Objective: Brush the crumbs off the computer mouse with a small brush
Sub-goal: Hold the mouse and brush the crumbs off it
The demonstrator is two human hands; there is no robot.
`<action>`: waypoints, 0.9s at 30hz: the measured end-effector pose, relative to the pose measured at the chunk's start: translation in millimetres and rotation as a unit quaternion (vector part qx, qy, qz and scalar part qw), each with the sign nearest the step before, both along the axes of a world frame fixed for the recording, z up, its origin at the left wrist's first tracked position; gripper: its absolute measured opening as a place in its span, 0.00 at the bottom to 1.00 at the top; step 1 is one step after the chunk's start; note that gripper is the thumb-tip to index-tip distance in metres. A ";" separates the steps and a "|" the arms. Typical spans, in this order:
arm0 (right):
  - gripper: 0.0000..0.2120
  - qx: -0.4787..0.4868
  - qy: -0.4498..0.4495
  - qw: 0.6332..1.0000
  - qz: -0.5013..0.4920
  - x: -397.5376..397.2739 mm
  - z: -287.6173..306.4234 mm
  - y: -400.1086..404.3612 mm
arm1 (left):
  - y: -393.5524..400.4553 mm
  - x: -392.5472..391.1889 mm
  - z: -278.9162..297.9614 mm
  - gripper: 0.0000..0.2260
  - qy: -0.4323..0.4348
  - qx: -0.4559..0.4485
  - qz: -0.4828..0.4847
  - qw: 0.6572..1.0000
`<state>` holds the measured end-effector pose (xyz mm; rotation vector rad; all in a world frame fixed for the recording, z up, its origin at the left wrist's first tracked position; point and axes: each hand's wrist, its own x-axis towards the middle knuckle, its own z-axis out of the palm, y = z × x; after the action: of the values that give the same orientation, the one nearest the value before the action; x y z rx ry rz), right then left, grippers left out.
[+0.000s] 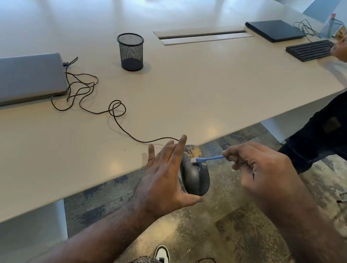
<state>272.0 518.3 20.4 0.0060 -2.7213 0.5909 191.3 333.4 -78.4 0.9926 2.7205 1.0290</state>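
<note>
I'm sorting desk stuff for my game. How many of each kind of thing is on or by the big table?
Laptops: 2, one silver, one black
Mesh cups: 2, and
Keyboards: 1
Mice: 1
Brushes: 1
Total: 7

A long white desk (194,86) fills most of the view. Near its left edge lies a closed silver laptop (20,76). A black wire-mesh pen cup (130,52) stands upright toward the middle of the desk. Beyond it, a long narrow cable slot (202,35) is set into the desktop. At the far right corner lie a closed black laptop (275,30) and, just beside it, a black keyboard (309,49), where a second person in dark clothes (340,127) reaches. Below the desk's near edge is mottled grey and blue carpet (244,224).
</note>
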 end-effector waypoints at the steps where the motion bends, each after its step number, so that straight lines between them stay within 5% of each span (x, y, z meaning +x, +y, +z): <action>1: 0.12 -0.001 0.001 1.000 -0.007 -0.3 0.1 0.7 | -0.2 -0.1 0.1 0.62 0.000 -0.002 0.001 1.000; 9: 0.08 0.025 0.046 0.999 -0.010 -10.4 5.1 -12.0 | 2.5 4.3 1.8 0.65 -0.006 -0.010 -0.005 1.000; 18: 0.19 0.073 -0.006 0.996 0.050 -9.9 -3.3 -17.2 | 0.2 4.4 3.8 0.66 -0.010 0.002 -0.005 1.000; 27: 0.18 0.065 0.015 0.996 0.061 -2.6 5.8 -9.9 | 3.6 5.2 3.7 0.65 -0.005 -0.011 -0.014 1.000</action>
<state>269.3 508.4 26.2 0.2142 -2.7397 0.4408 196.5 337.0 -74.7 1.0161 2.6961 0.9958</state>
